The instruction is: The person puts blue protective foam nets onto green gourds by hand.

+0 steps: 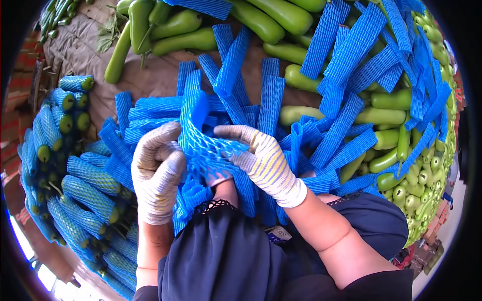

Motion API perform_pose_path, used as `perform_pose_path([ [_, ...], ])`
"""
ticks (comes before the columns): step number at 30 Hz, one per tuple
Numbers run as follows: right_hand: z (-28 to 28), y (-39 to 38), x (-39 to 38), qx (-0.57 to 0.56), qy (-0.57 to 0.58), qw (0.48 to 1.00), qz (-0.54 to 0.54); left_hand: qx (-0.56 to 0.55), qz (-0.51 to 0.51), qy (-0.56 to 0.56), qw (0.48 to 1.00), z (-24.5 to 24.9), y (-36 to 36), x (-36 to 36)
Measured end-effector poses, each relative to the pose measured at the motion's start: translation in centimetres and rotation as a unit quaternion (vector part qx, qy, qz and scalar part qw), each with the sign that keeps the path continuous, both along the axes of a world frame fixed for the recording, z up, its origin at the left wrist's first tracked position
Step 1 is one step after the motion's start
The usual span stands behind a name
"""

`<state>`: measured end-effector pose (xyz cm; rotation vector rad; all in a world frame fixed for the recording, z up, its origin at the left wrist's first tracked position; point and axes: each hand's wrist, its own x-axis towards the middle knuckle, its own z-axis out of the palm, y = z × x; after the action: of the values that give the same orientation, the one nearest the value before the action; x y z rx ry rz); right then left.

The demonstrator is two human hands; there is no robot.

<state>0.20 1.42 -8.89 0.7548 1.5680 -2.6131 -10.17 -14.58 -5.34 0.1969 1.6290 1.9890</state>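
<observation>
A blue foam net sleeve (pixel 201 133) is stretched open in front of me, its mesh spread wide at the near end. My right hand (pixel 268 163), in a striped knit glove, pinches the right edge of that mesh between thumb and fingers. On the other side my left hand (pixel 158 173), gloved the same way, has curled fingers and thumb at the sleeve's left edge; its exact grip is partly hidden. Beneath both hands lies a pile of flat blue sleeves (pixel 160 113). No gourd shows inside the held sleeve.
Sleeved green gourds (pixel 90 195) are stacked on the left. Bare long gourds (pixel 183 41) lie at the far side, more (pixel 391 115) on the right beneath scattered sleeves. A brown cloth (pixel 95 55) covers the ground. My foot and dark-clothed knees are close below the hands.
</observation>
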Motion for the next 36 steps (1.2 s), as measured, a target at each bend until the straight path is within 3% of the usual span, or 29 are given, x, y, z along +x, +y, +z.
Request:
perform_pose_path([
  [3,3.0,-0.3,0.3,0.092,-0.003,0.994,-0.057,-0.116,-0.007,0.058,0.992,1.0,-0.1,-0.9],
  [4,3.8,-0.1,0.1,0.286,0.074,0.952,-0.081,-0.198,-0.022,0.155,0.968,2.2,0.2,-0.7],
  [5,4.9,0.2,-0.3,0.342,0.124,0.928,-0.074,-0.199,-0.015,0.343,0.918,3.4,0.5,-0.8],
  [6,5.6,0.7,-0.8,0.400,0.173,0.898,-0.068,-0.188,-0.005,0.520,0.833,4.2,0.9,-0.7],
  [8,5.3,1.1,-2.2,0.488,0.194,0.849,-0.061,0.121,0.018,0.436,0.891,4.7,2.1,0.8],
  [9,4.9,1.1,-2.6,0.501,0.178,0.845,-0.068,0.204,-0.228,0.389,0.869,5.6,1.9,-1.3],
  [10,4.7,1.1,-2.9,0.512,0.163,0.840,-0.074,0.177,-0.275,0.360,0.874,6.1,2.1,-1.0],
  [12,4.8,1.1,-3.3,0.469,0.143,0.862,-0.129,-0.144,-0.156,0.412,0.886,6.8,3.4,0.7],
  [14,4.7,1.1,-2.9,0.437,0.110,0.882,-0.137,-0.269,-0.143,0.457,0.836,4.7,3.9,0.4],
  [16,3.9,0.7,-2.3,0.482,0.126,0.864,-0.075,-0.313,-0.175,0.520,0.775,2.0,2.8,0.8],
  [18,2.8,-0.5,-1.5,0.476,0.123,0.871,-0.026,-0.327,-0.247,0.237,0.881,0.4,1.6,0.2],
  [20,1.8,-1.0,-0.6,0.470,0.107,0.876,-0.017,-0.164,-0.127,-0.013,0.978,-0.6,1.5,0.4],
  [23,1.7,-0.9,0.6,0.438,0.075,0.890,0.103,0.074,-0.029,-0.202,0.976,-0.6,2.8,0.0],
  [24,1.7,-0.9,0.5,0.437,0.075,0.890,0.103,0.150,-0.025,-0.245,0.958,-0.9,3.0,-0.1],
  [26,1.6,-0.8,0.2,0.420,0.194,0.886,-0.010,0.164,0.040,-0.266,0.949,-2.9,3.0,1.0],
  [27,2.0,-1.0,0.6,0.164,0.125,0.978,-0.037,0.133,0.025,-0.246,0.960,-5.4,2.3,1.3],
  [28,2.7,-1.3,1.0,-0.106,0.042,0.991,-0.065,-0.053,-0.063,-0.118,0.990,-6.0,1.9,1.5],
  [29,3.0,-1.1,1.0,-0.028,0.079,0.996,-0.023,-0.145,-0.158,0.152,0.965,-7.6,1.1,1.3],
  [30,3.2,-0.6,0.6,0.051,0.117,0.992,0.021,-0.219,-0.239,0.410,0.852,-8.5,0.9,0.9],
  [32,2.7,-0.3,0.2,0.305,0.178,0.921,0.163,-0.219,-0.252,0.418,0.845,-9.2,0.5,1.1],
  [34,1.9,-1.2,0.5,0.310,0.206,0.916,0.152,-0.227,-0.273,0.435,0.828,-9.5,2.8,-0.4],
  [35,2.3,-1.1,0.7,0.192,0.133,0.949,0.212,-0.232,-0.283,0.444,0.818,-9.7,3.0,-1.2],
  [36,2.0,-1.4,0.7,0.190,0.132,0.949,0.214,-0.237,-0.293,0.453,0.808,-9.8,3.2,-1.5],
])
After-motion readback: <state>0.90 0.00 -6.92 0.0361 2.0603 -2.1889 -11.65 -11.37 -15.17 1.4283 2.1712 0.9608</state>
